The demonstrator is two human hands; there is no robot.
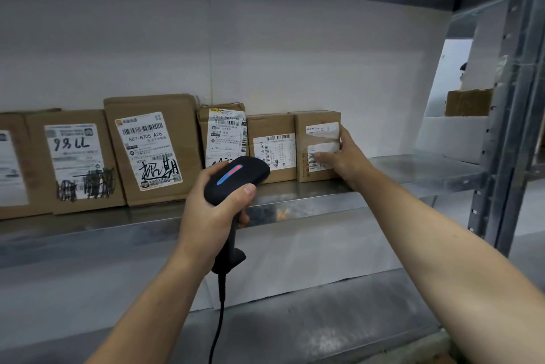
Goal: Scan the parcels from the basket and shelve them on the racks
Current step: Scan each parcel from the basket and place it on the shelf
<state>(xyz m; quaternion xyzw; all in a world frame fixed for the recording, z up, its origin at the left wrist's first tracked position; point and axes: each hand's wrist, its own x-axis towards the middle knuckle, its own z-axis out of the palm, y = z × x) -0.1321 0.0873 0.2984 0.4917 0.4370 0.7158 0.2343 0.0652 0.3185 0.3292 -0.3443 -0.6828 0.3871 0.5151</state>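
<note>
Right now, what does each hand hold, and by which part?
The left hand grips the black scanner by its handle. The right hand holds the rightmost parcel by its right edge, thumb on the front.

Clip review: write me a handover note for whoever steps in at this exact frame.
Left hand: grips the corded scanner, pointed toward the shelf.
Right hand: grips the rightmost parcel by its right edge, thumb on its label.
Parcels: that one stands upright on the metal shelf, ending a row of other parcels.
Done: this parcel is on the rack.
Left: release it. Whether it was scanned cannot be told, and the basket is out of view.
</note>
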